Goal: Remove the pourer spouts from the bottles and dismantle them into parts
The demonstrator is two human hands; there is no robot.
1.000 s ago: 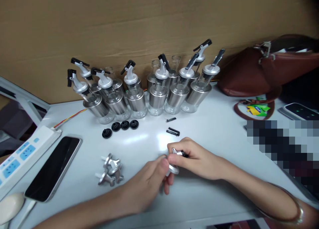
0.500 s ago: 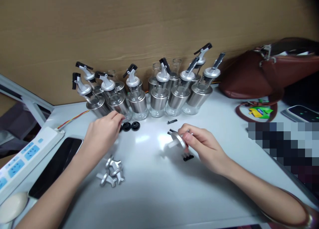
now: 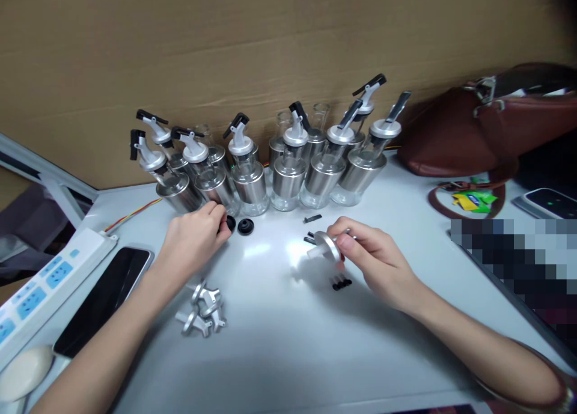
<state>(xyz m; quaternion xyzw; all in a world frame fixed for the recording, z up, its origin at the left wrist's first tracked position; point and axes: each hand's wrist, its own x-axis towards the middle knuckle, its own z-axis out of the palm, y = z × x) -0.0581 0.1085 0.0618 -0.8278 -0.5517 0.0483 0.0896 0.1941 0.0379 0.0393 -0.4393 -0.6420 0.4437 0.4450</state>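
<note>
1. Two hands show; the right hand (image 3: 378, 261) has thumb and fingers closed on a silver spout (image 3: 327, 247), held out just left of its fingertips.
2. The left hand (image 3: 192, 240) bunches its fingertips against a black stopper (image 3: 231, 223); whether they grip it cannot be told.
3. Another stopper (image 3: 246, 226) lies just right of those fingertips.
4. Loose silver spouts (image 3: 202, 309) lie nearer the person than the left fingers; bottles (image 3: 288, 176) stand beyond both hands.

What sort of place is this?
Probably a table used as a small workbench; whether in a workshop, office or home, I can't tell. Bottles with pourer tops stand grouped along the back, loose spouts lie in a pile, and a phone lies nearby.
</note>
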